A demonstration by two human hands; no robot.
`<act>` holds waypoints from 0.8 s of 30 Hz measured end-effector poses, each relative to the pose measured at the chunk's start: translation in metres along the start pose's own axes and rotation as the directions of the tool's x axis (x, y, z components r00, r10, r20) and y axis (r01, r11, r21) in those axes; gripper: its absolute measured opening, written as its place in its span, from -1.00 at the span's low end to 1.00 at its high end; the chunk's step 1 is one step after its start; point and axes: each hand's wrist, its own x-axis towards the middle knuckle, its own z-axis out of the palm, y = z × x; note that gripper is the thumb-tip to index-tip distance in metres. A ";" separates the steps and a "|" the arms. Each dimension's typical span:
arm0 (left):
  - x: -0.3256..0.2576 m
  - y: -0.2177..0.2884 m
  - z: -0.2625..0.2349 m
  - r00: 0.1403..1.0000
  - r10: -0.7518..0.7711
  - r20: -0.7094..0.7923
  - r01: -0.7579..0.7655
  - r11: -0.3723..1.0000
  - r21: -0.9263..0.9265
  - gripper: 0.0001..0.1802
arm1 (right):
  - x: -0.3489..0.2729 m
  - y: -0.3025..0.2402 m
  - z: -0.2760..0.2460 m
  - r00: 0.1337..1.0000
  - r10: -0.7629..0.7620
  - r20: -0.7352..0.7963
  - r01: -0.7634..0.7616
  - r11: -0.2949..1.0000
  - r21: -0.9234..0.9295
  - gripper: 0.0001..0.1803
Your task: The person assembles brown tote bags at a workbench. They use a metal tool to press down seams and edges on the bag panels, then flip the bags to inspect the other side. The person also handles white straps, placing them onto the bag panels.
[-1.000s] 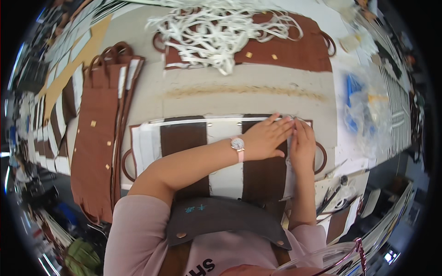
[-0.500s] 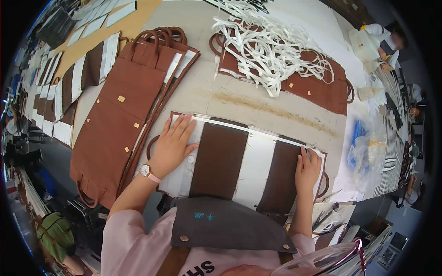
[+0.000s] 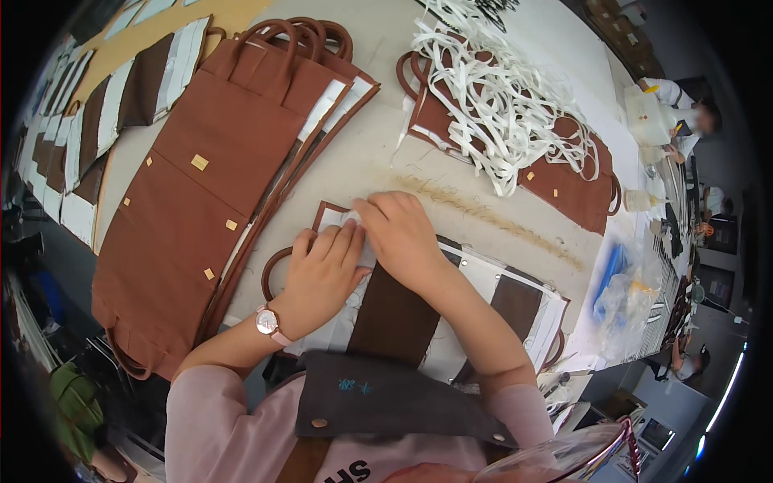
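In front of me lies a bag panel (image 3: pixel 394 310), its inner side up, with dark brown and white stripes and a reddish-brown border. A narrow white strip (image 3: pixel 481 264) runs along its far edge. Both hands meet at the panel's far left corner. My left hand (image 3: pixel 326 278) rests there with its fingers stretched out over the white part. Reaching across from the right, my right hand (image 3: pixel 403 241) has its fingers bent down and together at the edge, against the left fingertips. What the right fingertips pinch is hidden. A brown loop handle (image 3: pixel 274 274) sticks out beside my left hand.
Stacked brown bag pieces (image 3: pixel 201 185) with handles lie to the left. Farther left are striped panels (image 3: pixel 145 80). A tangle of white tape (image 3: pixel 507 105) covers another brown bag piece (image 3: pixel 564 181) at the far right. Clear plastic wrap (image 3: pixel 628 310) lies right; other people work beyond.
My right hand has left the panel's right edge and crossed to the far left corner, beside the left hand. The left hand stays near that corner. The view has shifted slightly.
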 end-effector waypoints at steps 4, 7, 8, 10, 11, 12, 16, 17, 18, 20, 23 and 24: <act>0.000 -0.004 0.001 1.000 -0.003 -0.004 0.002 0.998 -0.056 -0.35 | 0.019 0.016 0.009 0.973 -0.161 0.165 0.163 0.987 0.005 -0.83; 0.000 -0.008 -0.001 1.000 0.003 0.019 -0.001 0.995 -0.100 -0.37 | 0.026 0.017 0.006 0.934 -0.289 0.212 0.307 0.950 -0.061 -0.77; 0.001 -0.009 -0.001 1.000 0.012 0.027 -0.008 0.993 -0.117 -0.37 | 0.029 0.017 0.006 0.928 -0.289 0.237 0.315 0.946 -0.078 -0.78; 0.001 -0.009 0.000 0.999 0.024 -0.023 -0.026 0.995 -0.092 -0.44 | 0.034 0.016 0.007 0.915 -0.286 0.284 0.328 0.938 -0.114 -0.80; 0.002 -0.009 0.000 0.998 0.030 -0.050 -0.034 0.996 -0.079 -0.46 | 0.032 0.018 0.010 0.951 -0.217 0.222 0.235 0.970 -0.061 -0.81; 0.002 -0.009 0.000 0.998 0.029 -0.059 -0.034 0.996 -0.077 -0.47 | 0.029 0.020 0.015 0.977 -0.139 0.164 0.142 0.990 -0.004 -0.82; 0.000 -0.006 -0.002 0.999 -0.008 -0.045 0.005 0.998 -0.062 -0.41 | 0.022 0.017 0.015 0.994 0.040 0.103 -0.051 0.992 0.113 -0.83; -0.001 -0.006 -0.003 0.999 -0.019 -0.030 0.018 0.998 -0.056 -0.38 | 0.023 0.015 0.012 0.996 0.016 0.087 -0.026 0.993 0.113 -0.85; -0.001 -0.007 -0.003 0.999 -0.027 -0.022 0.026 0.998 -0.058 -0.38 | 0.026 0.011 0.007 0.998 -0.007 0.070 -0.001 0.994 0.112 -0.86; 0.000 -0.007 -0.002 1.000 -0.029 -0.008 0.029 0.997 -0.067 -0.39 | 0.028 0.010 0.005 0.993 -0.089 0.081 0.082 0.993 0.087 -0.86; 0.002 -0.006 -0.002 0.999 -0.024 -0.032 0.022 0.997 -0.070 -0.46 | 0.034 0.013 0.013 0.968 -0.179 0.174 0.175 0.984 0.035 -0.84; 0.002 -0.007 -0.003 0.999 -0.029 -0.014 0.028 0.998 -0.062 -0.45 | 0.037 0.013 0.017 0.967 -0.154 0.204 0.152 0.988 0.024 -0.84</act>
